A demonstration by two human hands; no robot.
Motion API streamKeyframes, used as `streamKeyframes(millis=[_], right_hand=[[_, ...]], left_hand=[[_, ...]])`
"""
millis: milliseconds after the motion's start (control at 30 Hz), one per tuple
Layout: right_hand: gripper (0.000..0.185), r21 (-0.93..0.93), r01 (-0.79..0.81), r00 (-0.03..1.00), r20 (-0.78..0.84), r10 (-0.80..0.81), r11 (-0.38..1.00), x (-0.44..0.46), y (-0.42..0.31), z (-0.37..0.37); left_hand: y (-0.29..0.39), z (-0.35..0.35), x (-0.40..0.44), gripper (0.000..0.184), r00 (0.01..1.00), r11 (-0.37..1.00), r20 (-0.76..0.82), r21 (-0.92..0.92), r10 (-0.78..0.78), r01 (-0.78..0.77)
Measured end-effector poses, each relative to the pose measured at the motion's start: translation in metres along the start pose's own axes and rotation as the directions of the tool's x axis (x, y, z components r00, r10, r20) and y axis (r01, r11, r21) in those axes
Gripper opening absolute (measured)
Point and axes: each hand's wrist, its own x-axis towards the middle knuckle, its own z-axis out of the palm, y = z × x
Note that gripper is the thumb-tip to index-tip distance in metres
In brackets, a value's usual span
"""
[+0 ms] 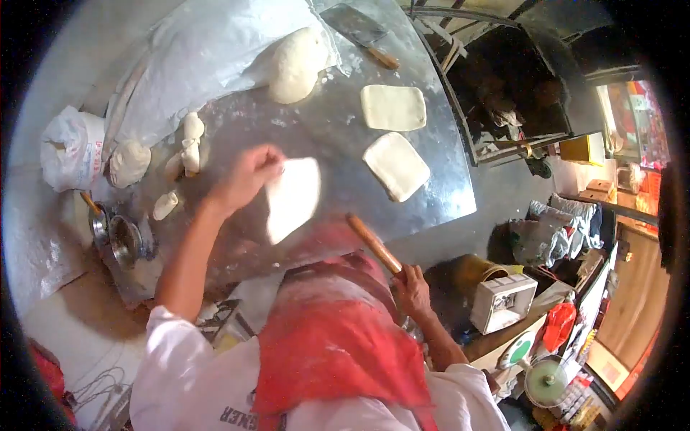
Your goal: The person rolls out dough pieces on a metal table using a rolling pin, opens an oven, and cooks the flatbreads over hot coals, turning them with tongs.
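My left hand [250, 178] pinches the upper left corner of a thin, flattened dough sheet [293, 197], which hangs over the metal table [237, 129]. In my right hand [412, 289] is a wooden rolling pin [375, 245], gripped at its lower end near the table's front edge. Two flat rectangular dough pieces [393, 108] [397, 167] lie at the right of the table. A large dough lump [295, 66] rests at the back, partly beside a plastic sheet. Smaller dough pieces [165, 205] sit at the left.
A cleaver [382, 57] with a wooden handle lies at the table's back edge. Metal bowls [126, 241] and a white sack [73, 149] are at the left. To the right stand a dark oven-like structure [503, 79] and a white box [503, 302].
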Motion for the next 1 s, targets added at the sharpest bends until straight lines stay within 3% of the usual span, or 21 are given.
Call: streamKeyframes(millis=[67, 133, 167, 200, 233, 267, 333, 400, 433, 467, 533, 600, 633, 667, 733, 767, 800, 867, 933, 1000], right_hand=[[0.039, -0.006, 0.074, 0.997, -0.039, -0.074, 0.997, 0.003, -0.009, 0.006], [0.042, 0.016, 0.016, 1.0, -0.005, -0.015, 1.0, 0.013, -0.023, 0.006], [0.042, 0.015, 0.04, 0.999, 0.011, -0.04, 0.999, 0.021, -0.029, 0.007], [0.041, -0.017, 0.121, 0.992, -0.028, -0.122, 0.992, 0.029, -0.035, 0.007], [0.04, -0.05, 0.196, 0.977, -0.069, -0.199, 0.979, 0.036, -0.042, 0.008], [0.04, -0.049, 0.208, 0.976, -0.059, -0.211, 0.977, 0.046, -0.051, 0.01], [0.045, -0.109, 0.293, 0.942, -0.138, -0.307, 0.95, 0.07, -0.075, 0.014], [0.048, -0.157, 0.356, 0.915, -0.142, -0.378, 0.921, 0.106, -0.096, 0.023], [0.049, -0.27, 0.396, 0.881, -0.158, -0.446, 0.878, 0.125, -0.098, 0.036], [0.049, -0.379, 0.426, 0.842, -0.166, -0.513, 0.821, 0.14, -0.103, 0.045], [0.05, -0.444, 0.43, 0.829, -0.151, -0.538, 0.786, 0.164, -0.117, 0.053], [0.05, -0.509, 0.428, 0.816, -0.139, -0.562, 0.747, 0.181, -0.122, 0.057], [0.052, -0.537, 0.415, 0.803, -0.162, -0.573, 0.734, 0.185, -0.122, 0.06], [0.053, -0.562, 0.4, 0.792, -0.185, -0.581, 0.724, 0.185, -0.122, 0.063], [0.053, -0.552, 0.393, 0.807, -0.176, -0.564, 0.735, 0.186, -0.127, 0.063], [0.052, -0.564, 0.386, 0.799, -0.19, -0.57, 0.73, 0.186, -0.125, 0.064], [0.052, -0.573, 0.38, 0.791, -0.205, -0.576, 0.726, 0.186, -0.124, 0.064], [0.051, -0.563, 0.379, 0.782, -0.229, -0.58, 0.734, 0.19, -0.126, 0.066], [0.05, -0.551, 0.393, 0.77, -0.24, -0.592, 0.736, 0.188, -0.125, 0.068], [0.048, -0.597, 0.349, 0.778, -0.245, -0.578, 0.722, 0.191, -0.124, 0.068]], left_hand=[[0.004, -0.005, 0.039, 0.019, 0.998, 0.982, -0.058, -0.182, 0.035, -0.045], [0.014, -0.003, 0.057, 0.031, 0.961, 0.96, -0.268, -0.243, 0.069, -0.137], [-0.021, -0.017, 0.071, 0.043, 0.934, 0.963, -0.297, -0.118, 0.198, -0.242], [-0.044, -0.03, 0.064, 0.043, 0.927, 0.964, -0.321, -0.115, 0.192, -0.239], [-0.064, -0.045, 0.054, 0.047, 0.813, 0.945, -0.493, 0.259, 0.308, -0.201], [-0.087, -0.061, 0.045, 0.052, 0.671, 0.81, -0.578, 0.583, 0.465, -0.06], [-0.163, -0.113, 0.028, 0.055, 0.543, 0.836, -0.767, 0.511, 0.34, 0.198], [-0.199, -0.132, 0.013, 0.057, 0.563, 0.868, -0.789, 0.437, 0.246, 0.233], [-0.195, -0.126, 0.002, 0.058, 0.54, 0.597, -0.738, 0.66, 0.404, 0.456], [-0.186, -0.118, -0.008, 0.059, 0.565, 0.225, -0.632, 0.748, 0.53, 0.625], [-0.16, -0.102, -0.007, 0.06, 0.565, 0.262, -0.675, 0.721, 0.473, 0.642], [-0.159, -0.097, -0.006, 0.059, 0.699, 0.462, -0.619, 0.768, 0.357, 0.444], [-0.19, -0.112, 0.005, 0.048, 0.731, 0.474, -0.512, 0.832, 0.452, 0.29], [-0.191, -0.11, 0.003, 0.048, 0.734, 0.483, -0.516, 0.826, 0.441, 0.291], [-0.166, -0.102, 0.005, 0.043, 0.721, 0.784, -0.62, 0.595, 0.308, 0.176], [-0.137, -0.081, -0.002, 0.039, 0.628, 0.889, -0.711, 0.453, 0.317, 0.064], [-0.144, -0.064, -0.006, 0.039, 0.63, 0.89, -0.71, 0.451, 0.314, 0.064], [-0.174, -0.035, -0.015, 0.038, 0.6, 0.85, -0.652, 0.518, 0.463, -0.093], [-0.177, -0.013, -0.043, 0.04, 0.686, 0.825, -0.619, 0.563, 0.383, 0.048], [-0.178, -0.014, -0.04, 0.047, 0.714, 0.876, -0.628, 0.48, 0.309, 0.042]])
